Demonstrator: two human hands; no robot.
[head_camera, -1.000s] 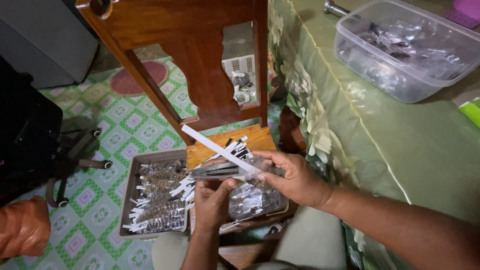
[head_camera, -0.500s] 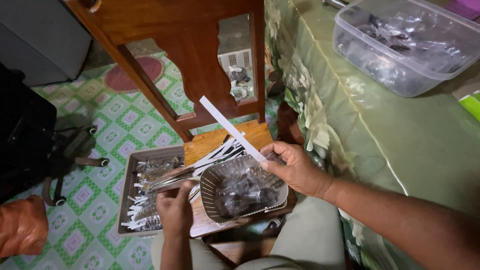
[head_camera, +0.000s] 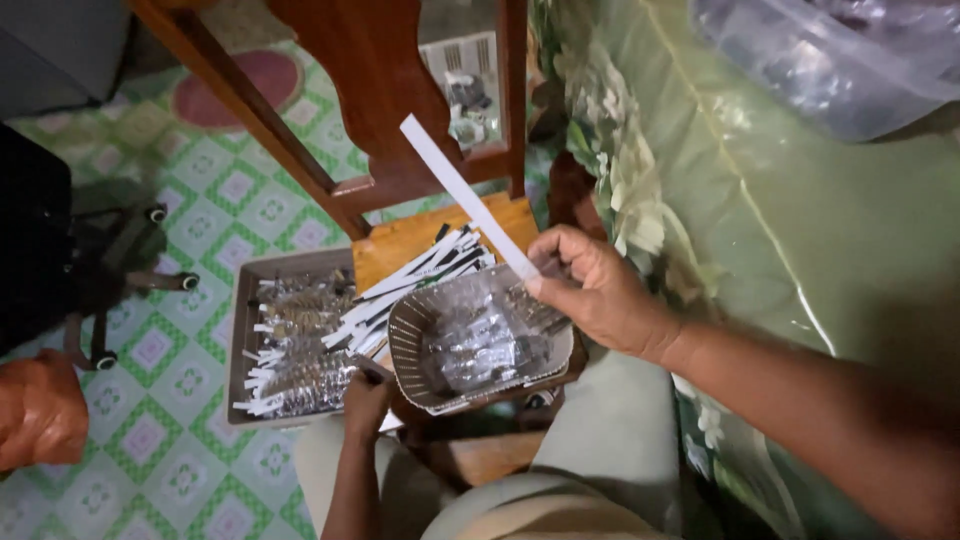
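A long white label strip (head_camera: 465, 196) slants across centre frame; small clear packets (head_camera: 480, 345) fill the basket (head_camera: 405, 345) below — more lie left.

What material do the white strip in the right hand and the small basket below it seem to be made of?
White strip: probably paper or thin card, matte; it looks flat, thin and straight, pinched in the right hand.
Basket: likely moulded plastic, pale beige; its wall shows a regular lattice of small holes.

Green-tiled floor (head_camera: 190, 380), wooden chair (head_camera: 380, 90)
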